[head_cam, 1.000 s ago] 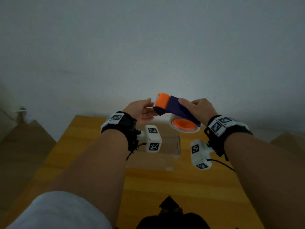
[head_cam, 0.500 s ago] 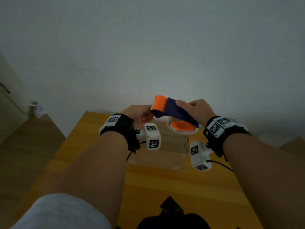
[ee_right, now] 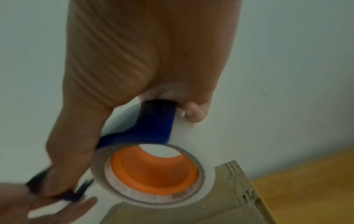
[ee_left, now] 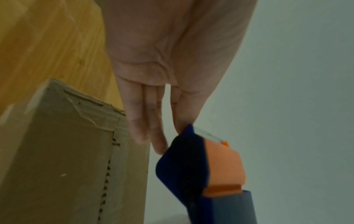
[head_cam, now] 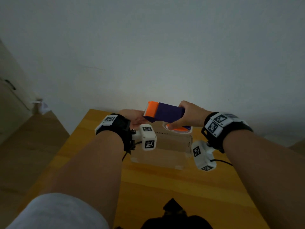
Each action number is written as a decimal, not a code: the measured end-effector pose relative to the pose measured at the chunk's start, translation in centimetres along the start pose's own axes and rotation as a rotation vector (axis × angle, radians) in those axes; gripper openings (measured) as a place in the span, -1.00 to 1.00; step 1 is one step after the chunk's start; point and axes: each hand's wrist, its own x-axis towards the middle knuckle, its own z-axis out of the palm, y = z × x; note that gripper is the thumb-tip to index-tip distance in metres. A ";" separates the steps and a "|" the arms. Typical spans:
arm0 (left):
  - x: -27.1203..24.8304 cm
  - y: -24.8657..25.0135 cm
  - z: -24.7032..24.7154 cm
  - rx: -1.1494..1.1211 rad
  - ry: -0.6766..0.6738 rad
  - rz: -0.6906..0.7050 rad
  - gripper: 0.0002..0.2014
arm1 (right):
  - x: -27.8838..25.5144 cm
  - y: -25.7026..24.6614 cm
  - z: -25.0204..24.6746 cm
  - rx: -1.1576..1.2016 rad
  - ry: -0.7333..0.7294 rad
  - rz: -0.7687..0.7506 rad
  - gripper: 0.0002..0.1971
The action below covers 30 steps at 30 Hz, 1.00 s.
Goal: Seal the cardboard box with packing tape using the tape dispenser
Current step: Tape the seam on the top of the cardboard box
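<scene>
A blue tape dispenser point(head_cam: 166, 114) with an orange front hangs level above the far edge of the brown cardboard box point(head_cam: 171, 146). My right hand point(head_cam: 181, 119) grips its body, thumb underneath by the white tape roll point(ee_right: 153, 195) on its orange core. My left hand point(head_cam: 140, 120) reaches to the dispenser's front end from the left. In the left wrist view its fingers point(ee_left: 138, 121) are stretched out, and one tip touches the blue nose of the dispenser point(ee_left: 184, 166) beside the clear tape edge. The closed box point(ee_left: 57, 166) stands just below. Whether any tape is pinched is hidden.
The box stands on a yellow wooden table point(head_cam: 165, 187) pushed against a plain pale wall point(head_cam: 165, 55). Floor lies off the table's left edge point(head_cam: 33, 138), with a cupboard door at the far left. A dark object point(head_cam: 173, 217) sits at the table's near edge.
The dispenser has tipped from slanted to nearly level. My right hand has wrapped further round it, and my left hand has sunk slightly under its front.
</scene>
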 end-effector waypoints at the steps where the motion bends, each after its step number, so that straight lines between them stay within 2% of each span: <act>1: -0.1 0.0 -0.2 0.030 0.002 -0.001 -0.80 | 0.0 -0.2 0.1 -0.006 0.001 -0.015 -0.35; 8: 0.2 -0.8 -1.9 0.058 0.114 -0.011 -0.64 | 0.7 -1.8 0.9 -0.145 0.013 -0.109 -0.52; 11: 0.2 -1.1 -2.0 0.034 0.145 0.006 -0.66 | 0.9 -2.0 1.2 -0.192 -0.015 -0.103 -0.57; 18: 0.4 -1.5 -2.9 0.126 0.070 -0.066 -0.51 | 1.4 -2.2 1.6 -0.254 -0.087 -0.100 -0.56; 23: 1.3 -2.6 -5.0 0.084 0.182 -0.077 -0.66 | 1.1 -1.4 0.6 -0.336 -0.127 -0.066 -0.58; 27: 2.2 -3.9 -4.9 -0.023 0.142 -0.104 -0.68 | 1.0 -1.3 0.2 -0.409 -0.164 -0.029 -0.55; 30: 2.6 -4.6 -4.7 -0.054 0.161 -0.108 -0.71 | 1.4 -1.8 0.6 -0.473 -0.194 -0.030 -0.57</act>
